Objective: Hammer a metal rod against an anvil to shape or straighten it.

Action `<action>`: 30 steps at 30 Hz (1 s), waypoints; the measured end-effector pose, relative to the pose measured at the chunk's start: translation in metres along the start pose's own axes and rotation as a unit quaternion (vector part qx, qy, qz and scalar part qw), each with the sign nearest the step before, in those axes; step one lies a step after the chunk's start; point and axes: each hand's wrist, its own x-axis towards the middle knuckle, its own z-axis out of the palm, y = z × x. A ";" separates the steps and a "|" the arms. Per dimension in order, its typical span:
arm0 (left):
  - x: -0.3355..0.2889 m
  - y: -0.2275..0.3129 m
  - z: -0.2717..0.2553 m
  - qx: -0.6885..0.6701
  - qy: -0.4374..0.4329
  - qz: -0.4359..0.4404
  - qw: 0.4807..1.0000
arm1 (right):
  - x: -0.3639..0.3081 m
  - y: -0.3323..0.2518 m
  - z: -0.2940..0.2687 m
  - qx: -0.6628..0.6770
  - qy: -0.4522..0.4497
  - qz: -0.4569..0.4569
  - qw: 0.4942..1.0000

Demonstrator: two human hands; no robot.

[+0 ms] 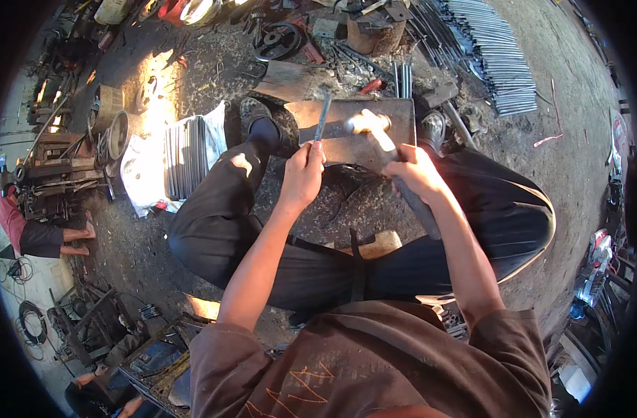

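My left hand (pixel 303 174) is closed round the near end of a thin metal rod (pixel 323 117), whose far end points away over a flat rusty metal plate (pixel 350 148). In my right hand (pixel 419 173) is a hammer (pixel 384 138), gripped by its thick dark handle. The hammer's head catches bright light and looks blurred; it hangs over the plate, to the right of the rod. Whether the head touches the plate, I cannot tell. The plate lies between my feet, in front of my bent legs.
Left, a bundle of metal rods (pixel 186 157) lies on a white sack. A long row of rods (pixel 496 56) is at the far right. Beyond the plate are a hand wheel (pixel 278 42) and a metal block (pixel 375 33). A sledgehammer (pixel 449 104) rests by my right foot. Another person (pixel 40 237) is far left.
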 end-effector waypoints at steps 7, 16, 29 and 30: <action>-0.007 -0.027 0.024 0.218 -0.055 0.116 0.968 | -0.006 -0.006 -0.007 0.456 -0.117 0.141 0.871; -0.010 -0.057 0.022 0.150 -0.049 -0.052 0.986 | -0.002 0.009 -0.003 0.340 -0.070 0.144 0.927; 0.016 -0.081 -0.022 0.462 -0.155 0.076 0.870 | -0.004 -0.044 -0.025 0.000 0.112 -0.043 0.993; 0.018 -0.104 -0.031 0.383 -0.082 -0.014 0.920 | -0.007 -0.064 -0.028 -0.002 0.150 -0.131 0.980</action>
